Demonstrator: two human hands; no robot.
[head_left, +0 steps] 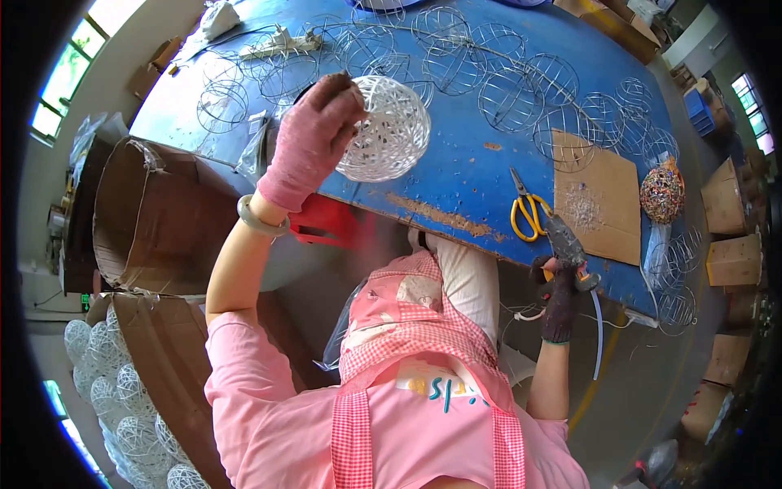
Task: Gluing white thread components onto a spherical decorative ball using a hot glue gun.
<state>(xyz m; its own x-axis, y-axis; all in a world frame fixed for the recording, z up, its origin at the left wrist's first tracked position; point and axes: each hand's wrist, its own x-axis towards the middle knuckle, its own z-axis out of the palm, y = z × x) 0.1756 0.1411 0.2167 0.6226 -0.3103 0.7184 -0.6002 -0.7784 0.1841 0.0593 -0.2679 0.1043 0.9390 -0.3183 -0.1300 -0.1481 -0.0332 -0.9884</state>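
Note:
My left hand, in a pink glove with dirty fingertips, is raised over the front edge of the blue table. Its fingers are curled against a white woven openwork ball and grip its left side. My right hand, in a dark glove, is closed around a glue gun at the table's front edge. From the back of the gun hangs a pale glue stick. Yellow-handled scissors lie just left of the gun. Beside them is a flat cardboard piece with pale crumbs on it.
Wire ball frames spread over the far part of the blue table. A multicoloured ball sits at the right edge. On the left stand an open cardboard box and several white woven balls. A red stool is under the table.

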